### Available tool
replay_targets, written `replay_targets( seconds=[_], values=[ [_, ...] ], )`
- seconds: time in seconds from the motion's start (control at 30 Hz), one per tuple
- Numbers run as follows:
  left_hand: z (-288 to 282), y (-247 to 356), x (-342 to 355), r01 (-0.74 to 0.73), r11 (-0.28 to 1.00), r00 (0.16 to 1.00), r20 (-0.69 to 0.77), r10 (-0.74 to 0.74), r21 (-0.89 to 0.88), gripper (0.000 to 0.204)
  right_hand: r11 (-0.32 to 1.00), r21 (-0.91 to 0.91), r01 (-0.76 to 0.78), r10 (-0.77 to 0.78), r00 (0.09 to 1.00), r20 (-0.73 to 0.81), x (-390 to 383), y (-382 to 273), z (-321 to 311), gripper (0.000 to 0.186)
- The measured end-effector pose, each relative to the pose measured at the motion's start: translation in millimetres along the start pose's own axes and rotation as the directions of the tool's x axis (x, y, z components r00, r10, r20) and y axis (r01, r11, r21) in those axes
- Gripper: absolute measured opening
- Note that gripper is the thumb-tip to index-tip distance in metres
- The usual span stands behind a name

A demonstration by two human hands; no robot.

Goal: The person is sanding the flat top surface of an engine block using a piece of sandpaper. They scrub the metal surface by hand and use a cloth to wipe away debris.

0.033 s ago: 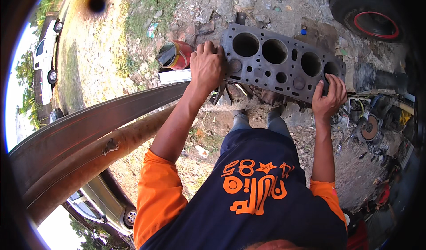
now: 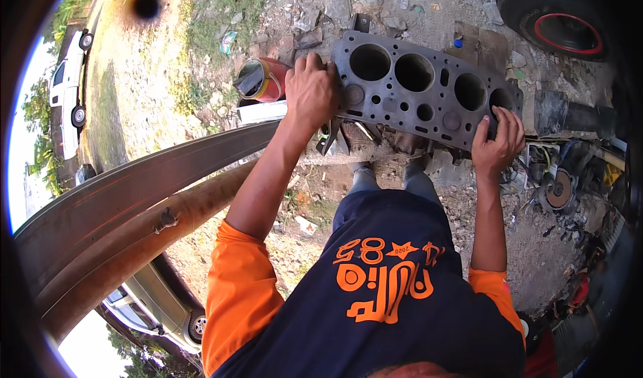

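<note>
A grey metal engine block (image 2: 396,102) with a row of large round cylinder bores lies in front of me, its flat drilled face upward. My left hand (image 2: 312,91) is closed over its left end, the knuckles up and the fingertips out of sight. At the right end, my right hand (image 2: 499,140) holds the near corner with bent fingers. Those fingers reach over the rim of the last bore and partly cover it, while the thumb presses on the top face. Whatever carries the block from below is mostly hidden.
Left of the block stands a red bucket (image 2: 271,80) with dark contents. A long metal beam (image 2: 154,177) and a rusty pipe (image 2: 127,237) run along my left. A large tyre (image 2: 536,16) lies at the far right. Scrap parts (image 2: 558,190) litter the right side.
</note>
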State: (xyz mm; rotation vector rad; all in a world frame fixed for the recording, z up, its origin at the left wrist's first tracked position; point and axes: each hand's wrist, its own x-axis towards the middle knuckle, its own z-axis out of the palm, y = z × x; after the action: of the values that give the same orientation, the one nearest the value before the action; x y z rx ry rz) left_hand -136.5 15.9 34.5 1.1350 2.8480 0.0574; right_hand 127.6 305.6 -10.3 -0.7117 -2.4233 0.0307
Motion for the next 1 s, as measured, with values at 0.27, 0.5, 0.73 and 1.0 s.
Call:
replay_targets(
  seconds=[0.27, 0.5, 0.73, 1.0],
  values=[
    [22, -4, 3, -0.033, 0.999, 0.998, -0.062, 0.033, -0.006, 0.033, 1.0, -0.014, -0.013, 0.014, 1.0, 0.015, -1, 2, -2, 0.027],
    [23, -9, 25, -0.033, 0.999, 0.999, -0.038, 0.034, 0.032, 0.031, 1.0, -0.014, -0.023, 0.023, 1.0, 0.014, -5, 2, -3, 0.027],
    [13, -10, 26, -0.043, 0.998, 0.999, -0.007, 0.043, 0.045, 0.032, 1.0, -0.002, -0.009, 0.009, 1.0, 0.006, -4, 0, -3, 0.027],
    [4, 1, 9, -0.012, 1.0, 1.0, 0.014, 0.012, 0.018, 0.028, 1.0, 0.018, -0.005, 0.005, 1.0, 0.011, -3, 1, -3, 0.027]
  ],
)
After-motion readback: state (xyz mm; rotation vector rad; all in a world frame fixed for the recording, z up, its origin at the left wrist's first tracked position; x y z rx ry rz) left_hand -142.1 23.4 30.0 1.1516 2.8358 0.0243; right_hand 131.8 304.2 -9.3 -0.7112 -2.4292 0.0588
